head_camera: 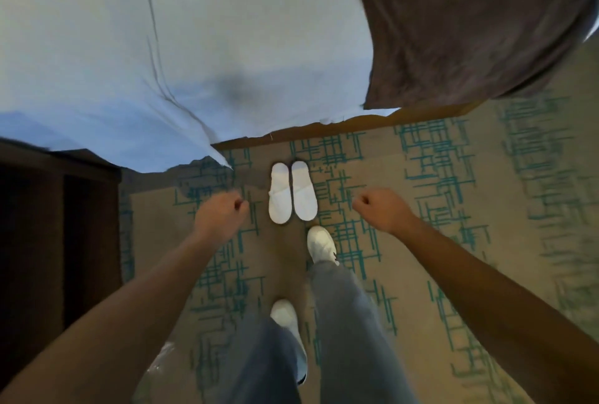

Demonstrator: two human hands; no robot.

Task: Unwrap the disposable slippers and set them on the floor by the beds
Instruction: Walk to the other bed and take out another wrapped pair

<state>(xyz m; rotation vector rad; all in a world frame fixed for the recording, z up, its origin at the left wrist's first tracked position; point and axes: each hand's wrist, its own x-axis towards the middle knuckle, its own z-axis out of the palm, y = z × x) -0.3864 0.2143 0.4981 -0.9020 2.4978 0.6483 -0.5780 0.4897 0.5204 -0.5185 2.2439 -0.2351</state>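
Both grips empty; slippers (pixel 292 191) paired on carpet (pixel 421 241).

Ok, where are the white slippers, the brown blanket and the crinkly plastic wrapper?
slippers (pixel 292 191), head view, on the inner edge of the left slipper of the pair
brown blanket (pixel 466 24), head view, middle of the cloth
plastic wrapper (pixel 160 361), head view, on the clear plastic on the carpet beside the left arm
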